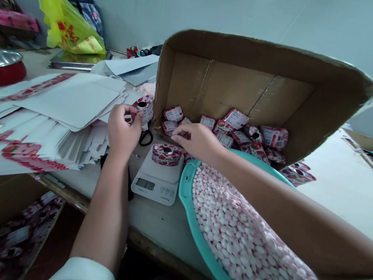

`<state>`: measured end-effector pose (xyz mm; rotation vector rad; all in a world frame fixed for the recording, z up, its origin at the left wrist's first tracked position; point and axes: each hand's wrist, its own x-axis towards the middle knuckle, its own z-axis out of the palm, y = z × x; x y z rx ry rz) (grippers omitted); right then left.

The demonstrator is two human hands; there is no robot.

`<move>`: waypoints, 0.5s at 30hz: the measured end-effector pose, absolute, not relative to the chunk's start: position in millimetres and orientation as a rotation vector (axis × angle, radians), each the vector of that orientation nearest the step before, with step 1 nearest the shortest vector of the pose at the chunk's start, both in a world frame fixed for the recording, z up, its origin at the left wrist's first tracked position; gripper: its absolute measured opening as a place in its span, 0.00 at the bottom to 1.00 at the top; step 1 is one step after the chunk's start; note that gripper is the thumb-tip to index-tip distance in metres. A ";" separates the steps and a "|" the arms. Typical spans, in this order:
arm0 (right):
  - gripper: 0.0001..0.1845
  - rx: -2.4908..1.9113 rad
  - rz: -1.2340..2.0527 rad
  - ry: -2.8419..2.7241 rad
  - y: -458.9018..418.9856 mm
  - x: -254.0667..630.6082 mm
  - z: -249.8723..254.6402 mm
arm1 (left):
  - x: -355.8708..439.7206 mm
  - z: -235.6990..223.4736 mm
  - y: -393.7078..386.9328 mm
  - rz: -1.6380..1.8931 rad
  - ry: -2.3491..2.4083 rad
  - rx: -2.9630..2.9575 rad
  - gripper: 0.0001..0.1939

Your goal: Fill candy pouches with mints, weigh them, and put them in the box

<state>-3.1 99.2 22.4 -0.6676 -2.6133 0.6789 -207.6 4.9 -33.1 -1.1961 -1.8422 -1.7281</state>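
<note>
Two bare hands work above a pale desk (159, 229). The left hand (123, 128) rises from an upright forearm, wrist bent slightly, thumb and forefinger pinched on a small glossy packet (144, 109) with a round dark opening. The right hand (195, 137) extends palm down from a forearm crossing the basin (187, 188), its fingers curled narrow; whether they hold anything cannot be told. Below and between the hands, a flat white scale (155, 180) bears a red-and-white printed pouch (166, 155), its top open. The basin, smooth teal plastic, contains glossy, oval, pinkish-white pellets (245, 237). Behind, a brown corrugated carton (236, 86) faces forward, crumpled shiny packs (243, 137) along its lower side. Left of the hands lie fanned, smooth white card sheets (69, 99).
</note>
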 end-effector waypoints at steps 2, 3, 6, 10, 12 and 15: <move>0.10 -0.701 0.568 -2.598 97.8 8.3 30.5 | -207.9 -33.1 4.8 -1.741 -1.841 -1.194 0.07; 0.10 -0.719 0.520 -2.597 96.8 16.1 35.9 | -208.1 -33.4 4.8 -1.749 -1.839 -1.191 0.07; 0.13 -0.785 0.347 -2.662 93.1 45.8 50.4 | -209.0 -34.7 5.0 -1.756 -1.825 -1.201 0.08; 0.16 -0.938 0.160 -2.927 88.7 88.5 55.8 | -208.8 -35.5 5.3 -1.739 -1.830 -1.216 0.08; 0.17 -1.065 0.119 -3.020 85.2 104.3 55.8 | -207.4 -35.1 5.7 -1.737 -1.846 -1.220 0.08; 0.19 -1.168 0.055 -3.040 77.9 111.3 61.8 | -205.0 -34.6 6.2 -1.721 -1.856 -1.237 0.08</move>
